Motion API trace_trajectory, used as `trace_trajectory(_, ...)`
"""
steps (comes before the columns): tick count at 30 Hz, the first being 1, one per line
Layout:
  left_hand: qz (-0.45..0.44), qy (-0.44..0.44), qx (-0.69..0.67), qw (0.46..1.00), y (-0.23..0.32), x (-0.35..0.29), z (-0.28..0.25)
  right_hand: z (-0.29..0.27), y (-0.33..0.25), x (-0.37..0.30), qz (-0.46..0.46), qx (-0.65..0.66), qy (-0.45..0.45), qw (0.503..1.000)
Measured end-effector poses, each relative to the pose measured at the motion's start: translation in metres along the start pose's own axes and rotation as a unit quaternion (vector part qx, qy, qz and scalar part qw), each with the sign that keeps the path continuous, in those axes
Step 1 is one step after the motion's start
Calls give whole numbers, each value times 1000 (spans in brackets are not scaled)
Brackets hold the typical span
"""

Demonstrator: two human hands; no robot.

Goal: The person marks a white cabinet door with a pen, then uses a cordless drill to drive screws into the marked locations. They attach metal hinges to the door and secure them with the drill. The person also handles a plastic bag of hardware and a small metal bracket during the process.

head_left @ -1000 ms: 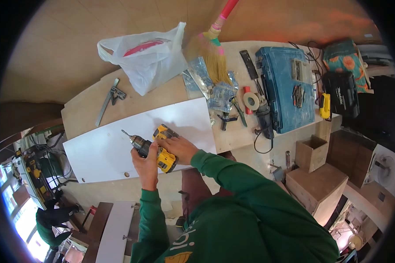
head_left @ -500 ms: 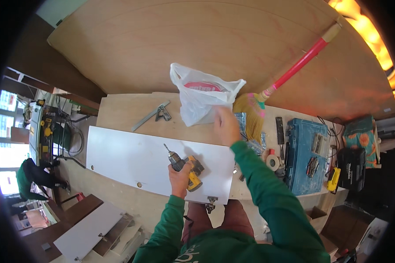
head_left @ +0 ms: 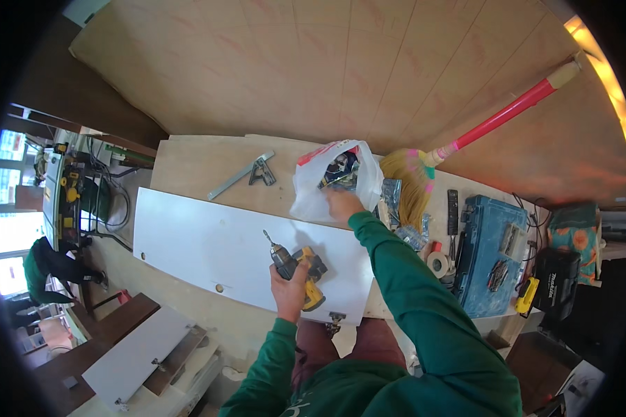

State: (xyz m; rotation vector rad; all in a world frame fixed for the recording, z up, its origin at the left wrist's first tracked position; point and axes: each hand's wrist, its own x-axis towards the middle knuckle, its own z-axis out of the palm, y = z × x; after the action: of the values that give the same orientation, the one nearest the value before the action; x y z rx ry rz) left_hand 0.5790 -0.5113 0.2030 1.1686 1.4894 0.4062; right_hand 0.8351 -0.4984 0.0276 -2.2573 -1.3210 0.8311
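Note:
In my left hand [head_left: 289, 288] is a yellow and black cordless drill [head_left: 283, 260], its bit pointing away to the upper left above a white panel [head_left: 188, 240]. My right hand [head_left: 344, 205] is closed at the near rim of a white plastic bag [head_left: 308, 197], pinching its edge. The bag's mouth gapes toward me, and dark and shiny small packets [head_left: 341, 169] show inside. My fingertips are partly hidden by the bag. A metal hinge [head_left: 336, 320] sits at the panel's near edge, and two round holes show along that edge.
A combination square [head_left: 243, 175] lies beyond the panel. To the right are a straw broom [head_left: 414, 184] leaning on the wrapped board, a tape roll [head_left: 437, 263], a blue tool case [head_left: 490, 243] and a yellow knife [head_left: 527, 295]. Another person [head_left: 52, 271] bends at the far left.
My right hand has come down onto the bag's near rim. The bag has tilted open toward me, so its contents now show. The drill stays in my left hand.

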Motion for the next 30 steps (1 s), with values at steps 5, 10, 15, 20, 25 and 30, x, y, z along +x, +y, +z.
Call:
trace_trajectory(5, -17, -18, -29, 999, 7, -2, -1, -43, 7, 28, 57, -40, 150, 986)
trace_trajectory(10, 5, -5, 10, 1000, -1, 2, -2, -49, 30, 45, 11, -219, 187, 958)
trace_trajectory(15, 4, -19, -10, 1000, 2, 0, 2, -68, 38, 65, 25, -187, 59, 980)
trace_trajectory(20, 10, -13, 6, 1000, 2, 1, -1, -108, -2, 58, 16, -98, 101, 990)
trace_trajectory(25, 10, -9, -17, 1000, -1, 0, -2, -140, -49, -41, -101, -24, 291, 951)
trace_trajectory(30, 32, -18, -29, 999, -2, -2, 1, -76, -81, -145, -61, -17, 241, 968)
